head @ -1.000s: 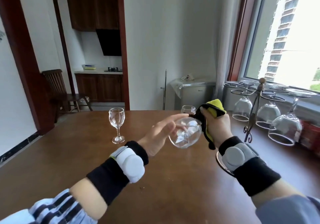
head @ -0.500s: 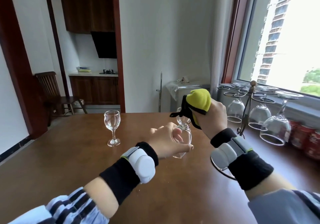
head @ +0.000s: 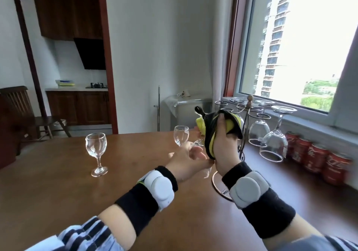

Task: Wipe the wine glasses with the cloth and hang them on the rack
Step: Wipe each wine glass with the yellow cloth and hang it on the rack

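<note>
Cloth: your right hand (head: 224, 150) grips the yellow-and-black cloth (head: 214, 132) — soft, bunched, fingers clenched round it with the thumb pressed into the yellow face.
Held glass: only slivers of clear glass (head: 199, 141) show between your hands; your left hand (head: 188, 162) has its fingers curled at it, low against the right palm, though the grasp itself is mostly hidden.
Standing glasses: a smooth clear wine glass (head: 96, 153) stands upright on the bench (head: 67, 188), well left of your hands; a smaller one (head: 181, 135) stands just behind your left hand.
Rack: thin dark curled-wire rack (head: 247, 119) by the window, just beyond your right hand; rounded glasses (head: 274, 144) hang from it bowl-down.
Room: broad bare brown wood lies to the left and near you — red cans (head: 317, 157) line the right edge.
Wrists: both wear black bands with grey-white pods.
</note>
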### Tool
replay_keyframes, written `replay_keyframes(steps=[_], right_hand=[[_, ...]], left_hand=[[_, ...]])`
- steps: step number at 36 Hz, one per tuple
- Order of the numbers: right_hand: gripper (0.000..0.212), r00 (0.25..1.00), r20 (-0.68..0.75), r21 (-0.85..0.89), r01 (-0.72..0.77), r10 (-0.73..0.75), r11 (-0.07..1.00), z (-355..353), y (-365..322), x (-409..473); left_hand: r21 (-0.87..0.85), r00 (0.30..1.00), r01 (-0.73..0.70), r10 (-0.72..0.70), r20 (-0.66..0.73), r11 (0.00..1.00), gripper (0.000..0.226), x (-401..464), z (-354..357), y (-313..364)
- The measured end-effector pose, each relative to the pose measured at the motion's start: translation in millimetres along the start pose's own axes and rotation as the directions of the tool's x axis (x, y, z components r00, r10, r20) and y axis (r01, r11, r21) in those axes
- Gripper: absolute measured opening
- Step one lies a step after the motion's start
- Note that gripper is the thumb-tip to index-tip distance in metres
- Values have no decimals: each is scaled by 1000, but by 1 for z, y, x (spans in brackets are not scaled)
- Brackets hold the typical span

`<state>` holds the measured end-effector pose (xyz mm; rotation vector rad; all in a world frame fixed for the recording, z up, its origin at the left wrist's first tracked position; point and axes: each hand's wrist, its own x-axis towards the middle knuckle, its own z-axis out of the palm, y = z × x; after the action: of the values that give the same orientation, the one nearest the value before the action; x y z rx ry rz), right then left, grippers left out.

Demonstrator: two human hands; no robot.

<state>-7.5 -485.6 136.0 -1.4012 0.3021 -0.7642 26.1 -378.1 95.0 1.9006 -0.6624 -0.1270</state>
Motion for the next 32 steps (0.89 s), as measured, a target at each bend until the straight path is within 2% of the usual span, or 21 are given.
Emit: replay_keyframes(steps=[2, 3, 6, 7, 12, 13, 15, 19, 24, 32], right_hand=[[118, 1000, -8, 6, 7, -7, 1000, -13, 0, -1], [109, 1000, -18, 9, -4, 4, 1000, -19, -1, -1], [55, 997, -76, 47, -11, 15, 999, -42, -5, -2], [46, 995, -99, 67, 6, 0, 998, -54, -8, -1], [52, 972, -235, 156, 7, 30, 988, -91, -17, 7], [50, 968, -249, 171, 0, 43, 985, -93, -18, 9], [32, 952, -305, 183, 28, 30, 983, -111, -21, 15], [30, 943, -324, 161, -23, 75, 987, -127, -23, 23], [24, 940, -329, 134, -47, 89, 990, -141, -26, 29], [40, 922, -359, 139, -100, 145, 985, -149, -22, 34]], left_hand=[[-23, 999, -41, 41, -7, 999, 46, 6, 12, 3], [-25, 997, -71, 71, -14, 997, 50, 11, 18, 3], [-74, 988, -154, 156, 20, 985, 59, 18, 38, 8], [-85, 983, -180, 183, 30, 980, 59, 20, 48, 12], [-139, 963, -251, 262, 64, 958, 62, 31, 83, 30], [-151, 964, -242, 254, 71, 959, 64, 33, 85, 32], [-154, 960, -241, 259, 107, 958, 67, 38, 104, 42], [-204, 963, -203, 232, 133, 958, 69, 47, 122, 47], [-218, 973, -172, 200, 114, 961, 54, 57, 140, 53], [-278, 975, -120, 166, 148, 953, 61, 70, 154, 57]])
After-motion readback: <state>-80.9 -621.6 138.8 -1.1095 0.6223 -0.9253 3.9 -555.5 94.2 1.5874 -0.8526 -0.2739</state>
